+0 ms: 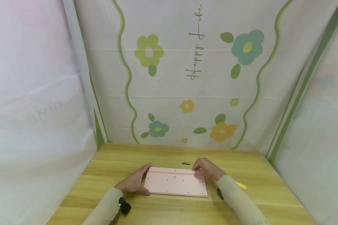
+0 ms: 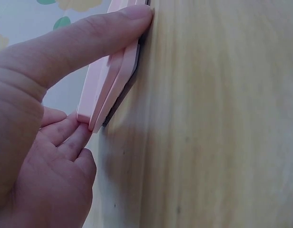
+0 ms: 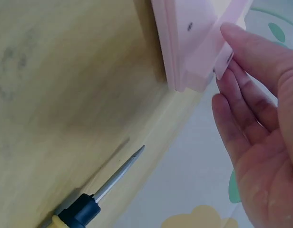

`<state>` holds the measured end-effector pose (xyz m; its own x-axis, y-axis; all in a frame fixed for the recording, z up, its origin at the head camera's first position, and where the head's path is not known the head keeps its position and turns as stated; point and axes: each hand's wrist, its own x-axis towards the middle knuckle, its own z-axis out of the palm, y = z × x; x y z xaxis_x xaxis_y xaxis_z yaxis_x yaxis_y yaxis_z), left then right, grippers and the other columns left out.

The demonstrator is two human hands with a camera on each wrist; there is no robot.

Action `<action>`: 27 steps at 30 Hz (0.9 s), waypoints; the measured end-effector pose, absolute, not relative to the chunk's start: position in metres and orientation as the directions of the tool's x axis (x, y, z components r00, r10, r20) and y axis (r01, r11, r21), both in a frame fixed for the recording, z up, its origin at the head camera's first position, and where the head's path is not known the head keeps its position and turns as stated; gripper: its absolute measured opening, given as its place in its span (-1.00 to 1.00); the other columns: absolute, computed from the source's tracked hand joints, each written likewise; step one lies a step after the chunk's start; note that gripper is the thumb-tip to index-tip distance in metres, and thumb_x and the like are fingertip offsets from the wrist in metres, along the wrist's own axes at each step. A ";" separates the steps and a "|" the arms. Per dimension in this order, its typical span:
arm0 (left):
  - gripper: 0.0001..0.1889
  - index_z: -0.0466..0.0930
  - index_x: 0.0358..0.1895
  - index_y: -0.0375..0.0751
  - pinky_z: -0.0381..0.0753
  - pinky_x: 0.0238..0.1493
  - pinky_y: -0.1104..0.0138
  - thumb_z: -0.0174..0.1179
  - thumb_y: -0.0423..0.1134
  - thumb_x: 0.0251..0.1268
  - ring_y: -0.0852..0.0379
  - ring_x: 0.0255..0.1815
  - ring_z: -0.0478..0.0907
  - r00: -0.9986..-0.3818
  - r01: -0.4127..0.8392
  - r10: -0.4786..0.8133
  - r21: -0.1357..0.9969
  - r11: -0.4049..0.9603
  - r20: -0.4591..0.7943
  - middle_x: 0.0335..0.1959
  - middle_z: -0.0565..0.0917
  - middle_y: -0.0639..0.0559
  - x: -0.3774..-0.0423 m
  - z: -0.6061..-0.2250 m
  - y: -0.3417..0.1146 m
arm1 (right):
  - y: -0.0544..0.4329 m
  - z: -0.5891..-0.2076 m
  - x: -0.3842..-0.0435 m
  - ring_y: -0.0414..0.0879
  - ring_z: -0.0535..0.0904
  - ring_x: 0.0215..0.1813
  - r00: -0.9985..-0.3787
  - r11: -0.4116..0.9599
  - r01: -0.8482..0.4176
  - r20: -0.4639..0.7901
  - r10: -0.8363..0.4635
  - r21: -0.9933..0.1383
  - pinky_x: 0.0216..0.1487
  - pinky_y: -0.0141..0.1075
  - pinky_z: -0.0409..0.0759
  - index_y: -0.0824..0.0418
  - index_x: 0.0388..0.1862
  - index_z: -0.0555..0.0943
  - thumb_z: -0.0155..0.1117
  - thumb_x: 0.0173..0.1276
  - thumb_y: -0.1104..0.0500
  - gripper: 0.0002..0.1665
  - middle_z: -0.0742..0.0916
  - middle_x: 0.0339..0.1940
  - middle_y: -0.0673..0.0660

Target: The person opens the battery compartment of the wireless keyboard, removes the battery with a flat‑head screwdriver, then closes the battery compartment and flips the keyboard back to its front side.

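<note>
A pink keyboard (image 1: pixel 174 186) lies face down on the wooden table, its back dotted with several small screws and a round pale spot. My left hand (image 1: pixel 133 182) grips its left end, thumb at the near corner and fingers at the far one. In the left wrist view the keyboard's edge (image 2: pixel 100 90) shows between thumb and fingers, with a dark layer underneath. At the far right part, my right hand (image 1: pixel 208 168) pinches a small pink battery cover (image 3: pixel 224 61) between thumb and fingers, right at the keyboard's raised far edge.
A small green battery (image 1: pixel 186 163) lies just beyond the keyboard's far edge. A screwdriver (image 3: pixel 119 175) with a yellow handle (image 1: pixel 241 186) lies to the right, partly hidden by my right forearm. A flower-printed cloth (image 1: pixel 163 87) hangs behind the table, with cloth at both sides.
</note>
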<state>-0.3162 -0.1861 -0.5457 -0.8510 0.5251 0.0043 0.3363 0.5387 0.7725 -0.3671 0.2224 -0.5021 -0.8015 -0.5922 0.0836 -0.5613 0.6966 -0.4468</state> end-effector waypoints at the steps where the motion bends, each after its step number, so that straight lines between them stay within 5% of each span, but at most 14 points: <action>1: 0.43 -0.16 0.74 -0.27 -0.03 0.68 -0.31 0.71 0.02 -0.08 -0.30 0.77 -0.09 -0.851 0.336 0.525 0.771 0.542 0.002 0.77 -0.01 -0.24 -0.316 -0.546 -0.186 | 0.222 -0.502 -0.366 -0.06 0.66 -0.16 -0.804 0.700 -0.560 0.087 -0.588 -0.443 -0.12 -0.32 0.67 0.22 -0.16 0.87 0.50 0.30 0.40 -0.82 0.81 -0.21 0.07; 11: 0.43 -0.18 0.74 -0.27 -0.03 0.69 -0.30 0.71 0.01 -0.07 -0.30 0.77 -0.10 -0.845 0.344 0.534 0.769 0.539 0.003 0.77 -0.01 -0.24 -0.316 -0.544 -0.182 | 0.222 -0.507 -0.358 -0.24 0.56 -0.28 -0.800 0.713 -0.593 0.174 -0.574 -0.374 -0.26 -0.43 0.64 0.25 -0.15 0.87 0.50 0.27 0.45 -0.78 0.78 -0.29 0.03; 15: 0.43 -0.19 0.75 -0.24 -0.03 0.69 -0.29 0.71 0.02 -0.06 -0.30 0.78 -0.10 -0.843 0.343 0.537 0.767 0.542 -0.003 0.77 -0.01 -0.23 -0.315 -0.544 -0.182 | 0.220 -0.505 -0.354 -0.31 0.37 -0.40 -0.764 0.699 -0.643 0.207 -0.611 -0.312 -0.39 -0.50 0.45 0.25 -0.35 0.87 0.48 0.26 0.46 -0.85 0.65 -0.48 -0.02; 20: 0.42 -0.19 0.75 -0.23 -0.03 0.69 -0.30 0.71 0.00 -0.06 -0.31 0.77 -0.11 -0.843 0.332 0.537 0.780 0.531 -0.007 0.77 -0.02 -0.24 -0.314 -0.544 -0.183 | 0.212 -0.501 -0.348 -0.29 0.16 -0.47 -0.709 0.684 -0.705 0.218 -0.671 -0.186 -0.46 -0.50 0.18 0.26 -0.65 0.68 0.39 0.26 0.52 -0.67 0.37 -0.56 -0.09; 27: 0.41 -0.17 0.74 -0.27 -0.04 0.69 -0.31 0.70 0.00 -0.05 -0.34 0.77 -0.10 -0.847 0.351 0.532 0.763 0.543 0.011 0.76 -0.02 -0.28 -0.316 -0.540 -0.185 | 0.203 -0.497 -0.344 -0.25 0.24 -0.47 -0.703 0.710 -0.701 0.228 -0.674 -0.065 -0.48 -0.47 0.31 0.21 -0.60 0.71 0.34 0.33 0.50 -0.66 0.54 -0.53 -0.02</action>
